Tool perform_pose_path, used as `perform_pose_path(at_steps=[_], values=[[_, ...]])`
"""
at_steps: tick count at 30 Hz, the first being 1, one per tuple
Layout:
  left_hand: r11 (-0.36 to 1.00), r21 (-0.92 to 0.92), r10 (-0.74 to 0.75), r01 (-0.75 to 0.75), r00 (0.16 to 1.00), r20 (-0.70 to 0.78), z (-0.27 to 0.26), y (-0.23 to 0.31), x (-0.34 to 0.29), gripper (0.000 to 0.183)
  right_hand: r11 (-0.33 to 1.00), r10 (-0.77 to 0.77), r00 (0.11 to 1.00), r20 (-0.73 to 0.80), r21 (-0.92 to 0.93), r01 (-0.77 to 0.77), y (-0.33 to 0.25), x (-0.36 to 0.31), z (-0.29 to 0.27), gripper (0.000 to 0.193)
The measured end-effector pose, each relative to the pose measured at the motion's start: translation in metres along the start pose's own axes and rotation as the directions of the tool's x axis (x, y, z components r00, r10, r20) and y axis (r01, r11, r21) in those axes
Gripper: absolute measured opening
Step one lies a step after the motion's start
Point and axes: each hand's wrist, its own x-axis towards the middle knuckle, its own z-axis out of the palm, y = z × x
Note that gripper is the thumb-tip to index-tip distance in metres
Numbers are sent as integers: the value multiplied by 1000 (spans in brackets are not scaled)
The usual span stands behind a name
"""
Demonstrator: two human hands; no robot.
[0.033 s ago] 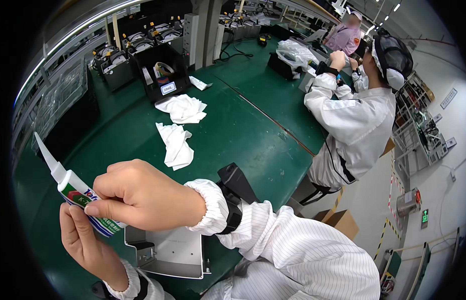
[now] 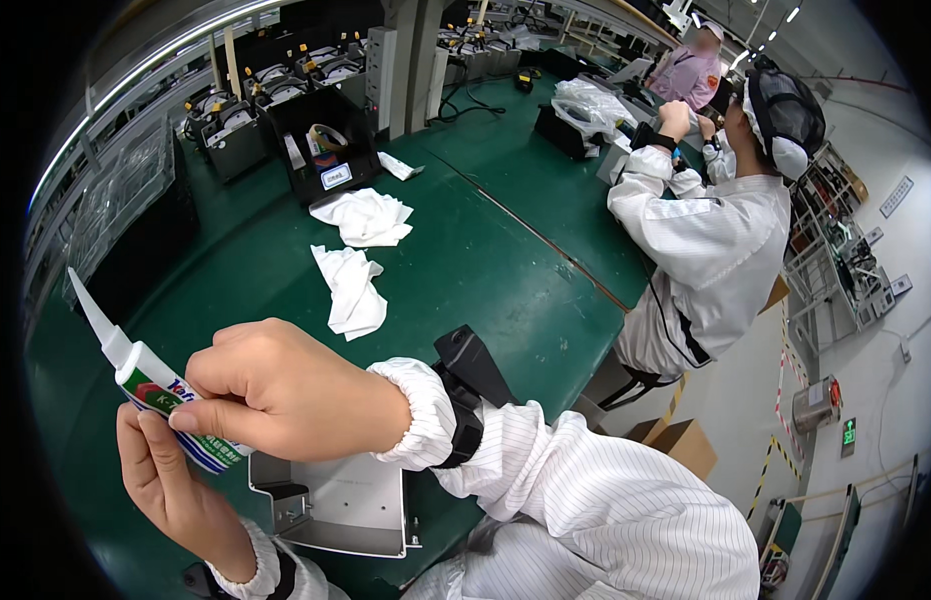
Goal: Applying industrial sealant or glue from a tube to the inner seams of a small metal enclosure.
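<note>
A white, green and blue sealant tube [image 2: 157, 392] with a long tapered white nozzle [image 2: 98, 322] is held at the left, nozzle pointing up and to the left. My right hand [image 2: 285, 390] grips the tube from above, with its thumb pressed along the printed side. From below, my left hand [image 2: 180, 485] supports the same tube, fingers against its lower side. Under my right wrist lies a grey metal bracket [image 2: 350, 500] with bent-up sides and small holes, partly hidden by my hands and sleeve. Neither hand touches it visibly.
Two crumpled white cloths [image 2: 360, 218] [image 2: 350, 290] lie on the green table [image 2: 485, 270]. Behind them stands a black bin [image 2: 325, 180] holding tape rolls. Plastic-covered black trays [image 2: 135, 220] line the left. A co-worker in white [image 2: 715, 230] sits at the right; cardboard boxes [image 2: 680, 450] stand below.
</note>
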Motion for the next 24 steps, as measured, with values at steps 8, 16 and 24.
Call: perform_pose_path(at_steps=[8, 16, 24], values=[[975, 191, 110, -110, 994, 9, -12, 5, 0, 21, 992, 66, 995, 81, -109, -57, -4, 5, 9, 30], [988, 117, 99, -101, 995, 24, -5, 11, 4, 20, 973, 214, 973, 85, -102, -206, -12, 2, 7, 30], [991, 115, 65, -71, 997, 52, -2, 9, 6, 19, 963, 265, 961, 79, 17, -267, -5, -1, 5, 32]])
